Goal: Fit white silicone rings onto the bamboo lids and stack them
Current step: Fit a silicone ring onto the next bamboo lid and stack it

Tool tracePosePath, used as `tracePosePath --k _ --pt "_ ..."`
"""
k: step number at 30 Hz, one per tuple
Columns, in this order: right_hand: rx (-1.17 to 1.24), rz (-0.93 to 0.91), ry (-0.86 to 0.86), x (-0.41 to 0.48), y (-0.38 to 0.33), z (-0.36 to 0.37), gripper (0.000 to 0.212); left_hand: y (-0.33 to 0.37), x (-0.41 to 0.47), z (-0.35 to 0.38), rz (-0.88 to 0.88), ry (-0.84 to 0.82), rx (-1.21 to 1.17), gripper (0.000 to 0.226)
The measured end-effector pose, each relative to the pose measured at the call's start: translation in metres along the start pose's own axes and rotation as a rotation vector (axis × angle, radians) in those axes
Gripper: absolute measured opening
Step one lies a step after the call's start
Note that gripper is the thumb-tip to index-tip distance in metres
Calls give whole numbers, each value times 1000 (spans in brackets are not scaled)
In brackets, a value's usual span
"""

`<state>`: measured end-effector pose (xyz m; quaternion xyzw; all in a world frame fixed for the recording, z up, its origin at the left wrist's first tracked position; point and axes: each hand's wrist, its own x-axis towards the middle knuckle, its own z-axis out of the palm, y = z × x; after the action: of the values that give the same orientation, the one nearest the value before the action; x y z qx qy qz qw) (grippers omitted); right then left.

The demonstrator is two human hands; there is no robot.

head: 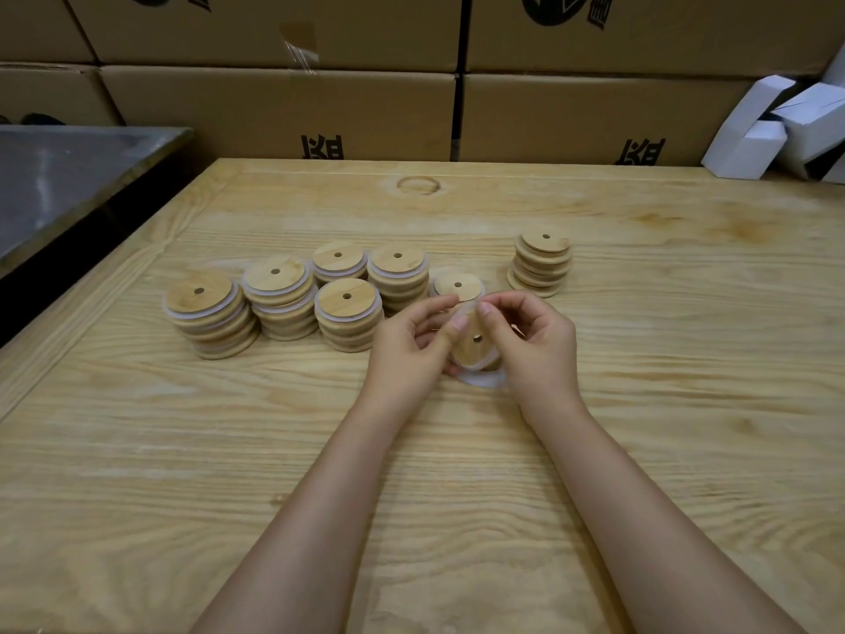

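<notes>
Since a ring must be stretched on, in the head view I saw the left hand (411, 345) and right hand (537, 343) both gripping one lid (473, 347) just above the table (183, 450), pinching its white ring (485, 381). Finished stacks (283, 297) stood close by on the left, I judged for easy stacking.

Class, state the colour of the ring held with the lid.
White; the ring against the lid shows best in head view.

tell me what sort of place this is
Probably a small packing or assembly workshop: printed cardboard cartons are stacked behind the wooden table, folded white boxes lie at the far right, and several stacks of identical bamboo lids stand on it.
</notes>
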<state>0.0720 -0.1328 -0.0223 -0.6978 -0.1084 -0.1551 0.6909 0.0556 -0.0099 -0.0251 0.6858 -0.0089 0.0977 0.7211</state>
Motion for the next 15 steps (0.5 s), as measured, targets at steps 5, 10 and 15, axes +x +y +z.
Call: tracePosePath --k 5,10,15 --pt "-49 -50 -23 -2 0 1 23 -2 1 0 46 50 85 17" --pt "-58 -80 27 -3 0 2 24 -1 3 -1 88 110 83 21" --pt "3 -57 64 -4 0 2 22 0 1 -3 163 111 143 33"
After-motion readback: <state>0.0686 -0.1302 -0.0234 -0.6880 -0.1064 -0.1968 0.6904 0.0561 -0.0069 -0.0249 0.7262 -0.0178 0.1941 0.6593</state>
